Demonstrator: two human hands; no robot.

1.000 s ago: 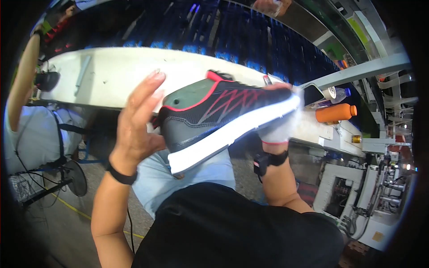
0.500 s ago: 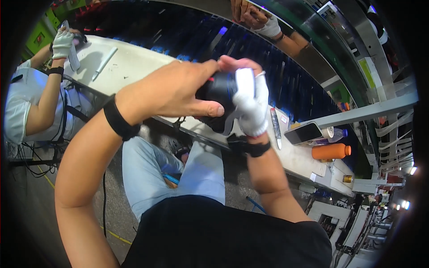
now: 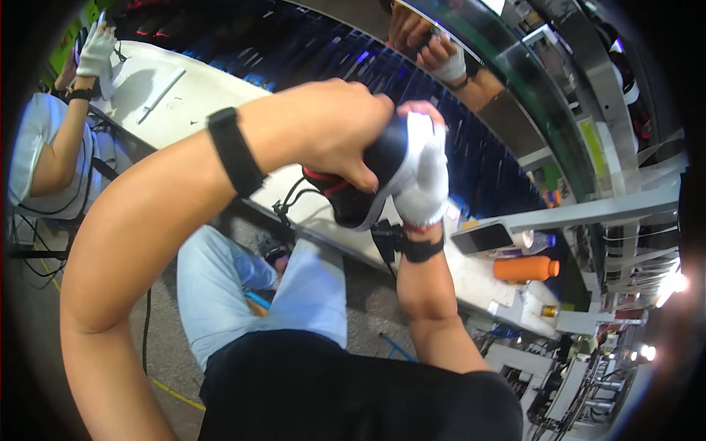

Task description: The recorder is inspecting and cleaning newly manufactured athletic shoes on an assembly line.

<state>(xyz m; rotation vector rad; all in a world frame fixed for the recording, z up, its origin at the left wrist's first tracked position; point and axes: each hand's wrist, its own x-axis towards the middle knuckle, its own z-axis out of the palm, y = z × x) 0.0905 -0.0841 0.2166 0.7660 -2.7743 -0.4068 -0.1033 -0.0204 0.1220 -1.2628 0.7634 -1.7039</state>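
Observation:
A black shoe (image 3: 387, 153) with red trim and a pale sole edge is held up in front of me, above the white bench. My bare left hand (image 3: 342, 128) wraps over it from the left, its thumb pressed on the black upper. From the right, my right hand (image 3: 425, 184), in a white glove with bare fingertips, grips the sole side. Something white lies along its fingers; whether that is sole, glove or cloth I cannot tell. A dark loop of cord (image 3: 290, 202) shows just left of the shoe.
A conveyor (image 3: 294, 44) of dark slats runs behind the white bench (image 3: 220, 95). On the bench are a white pen-like tool (image 3: 162, 95), a phone (image 3: 482, 238) and an orange bottle (image 3: 526, 268). A co-worker's gloved hand (image 3: 95, 55) is at far left. Two hands appear in a panel above.
The shoe has tilted, showing more red trim, and moved slightly right with both hands. My left forearm has swung higher. The marker-like stick beside my right wrist no longer shows.

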